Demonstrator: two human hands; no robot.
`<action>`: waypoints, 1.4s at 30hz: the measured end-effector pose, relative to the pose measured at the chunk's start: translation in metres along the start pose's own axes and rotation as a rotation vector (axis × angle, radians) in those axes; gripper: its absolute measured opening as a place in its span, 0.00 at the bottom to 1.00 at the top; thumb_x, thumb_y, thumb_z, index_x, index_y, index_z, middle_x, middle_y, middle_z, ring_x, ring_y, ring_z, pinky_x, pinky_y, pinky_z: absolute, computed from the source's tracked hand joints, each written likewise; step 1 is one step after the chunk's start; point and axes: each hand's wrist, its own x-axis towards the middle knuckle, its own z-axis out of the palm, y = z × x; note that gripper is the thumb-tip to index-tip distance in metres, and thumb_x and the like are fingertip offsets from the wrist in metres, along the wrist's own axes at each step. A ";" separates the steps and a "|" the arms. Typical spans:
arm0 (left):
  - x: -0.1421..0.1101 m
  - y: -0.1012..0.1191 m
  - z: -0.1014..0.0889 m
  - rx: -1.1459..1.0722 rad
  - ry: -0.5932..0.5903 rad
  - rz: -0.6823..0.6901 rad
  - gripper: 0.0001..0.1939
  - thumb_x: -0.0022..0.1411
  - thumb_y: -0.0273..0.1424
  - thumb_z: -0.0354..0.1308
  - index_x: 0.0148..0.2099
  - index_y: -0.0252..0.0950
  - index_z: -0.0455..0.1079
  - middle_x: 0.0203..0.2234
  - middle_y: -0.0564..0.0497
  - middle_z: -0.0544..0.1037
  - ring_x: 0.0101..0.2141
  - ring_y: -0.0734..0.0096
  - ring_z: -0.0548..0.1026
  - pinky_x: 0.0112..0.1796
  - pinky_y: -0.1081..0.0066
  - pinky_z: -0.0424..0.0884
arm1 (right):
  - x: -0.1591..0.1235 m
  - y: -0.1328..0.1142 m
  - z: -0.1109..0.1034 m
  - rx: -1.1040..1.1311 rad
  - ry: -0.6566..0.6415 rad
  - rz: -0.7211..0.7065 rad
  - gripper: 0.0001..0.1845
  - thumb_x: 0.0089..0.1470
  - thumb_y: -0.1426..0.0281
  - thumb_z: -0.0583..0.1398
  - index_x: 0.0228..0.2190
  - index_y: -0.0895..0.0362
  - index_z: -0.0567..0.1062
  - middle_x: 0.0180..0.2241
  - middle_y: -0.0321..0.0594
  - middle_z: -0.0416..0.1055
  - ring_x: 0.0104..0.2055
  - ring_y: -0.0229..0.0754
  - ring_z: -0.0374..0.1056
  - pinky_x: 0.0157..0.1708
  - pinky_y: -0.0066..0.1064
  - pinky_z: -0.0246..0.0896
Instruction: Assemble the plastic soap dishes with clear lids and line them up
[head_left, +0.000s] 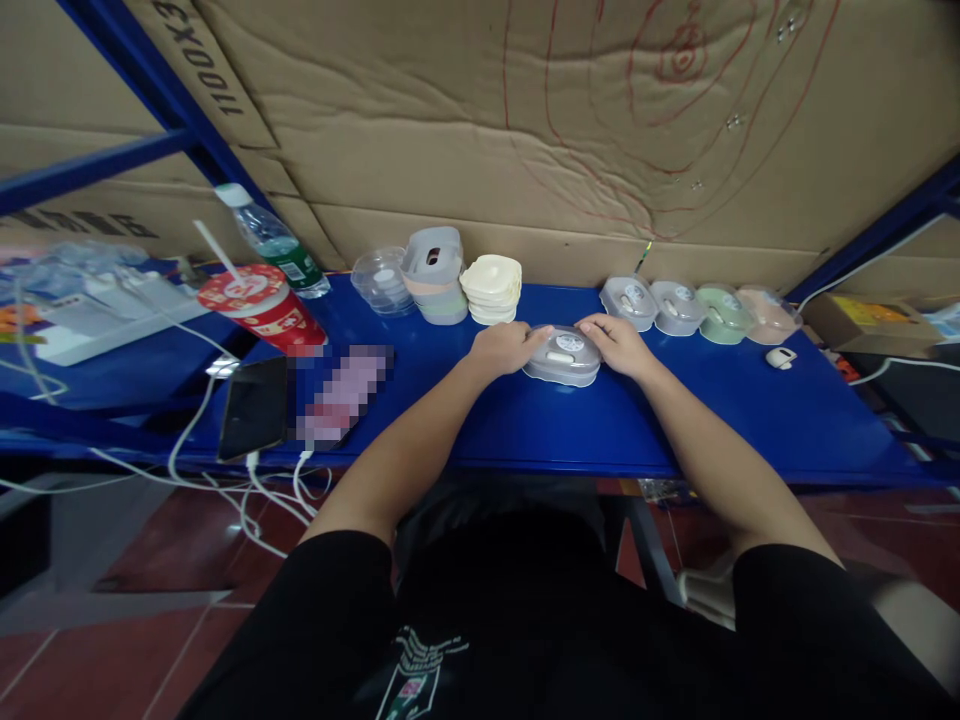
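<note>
A grey plastic box with a clear lid (562, 368) stands on the blue shelf top in front of me. A round white label and a small white oval piece show on its lid. My left hand (510, 347) grips its left side, thumb on the lid's edge. On the opposite side my right hand (616, 346) holds the box, thumb also over the rim. The fingers beneath are mostly hidden. Behind my left hand are a stack of cream plastic pieces (492, 290), a stack of coloured boxes (435, 280) and clear lids (382, 282).
Several lidded boxes (677, 307) form a row at the back right, a small white object (781, 357) before them. At left are a red cup (262, 305), a water bottle (277, 245), a dark phone (255, 408), a blurred-out device (349, 390) and white cables (180, 450).
</note>
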 end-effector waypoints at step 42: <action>0.008 -0.020 -0.014 0.026 0.330 -0.208 0.32 0.78 0.43 0.54 0.77 0.36 0.58 0.53 0.35 0.85 0.56 0.42 0.82 0.56 0.53 0.75 | 0.000 0.015 0.004 -0.592 0.154 -0.193 0.36 0.69 0.44 0.56 0.64 0.54 0.78 0.67 0.54 0.72 0.72 0.67 0.61 0.74 0.70 0.39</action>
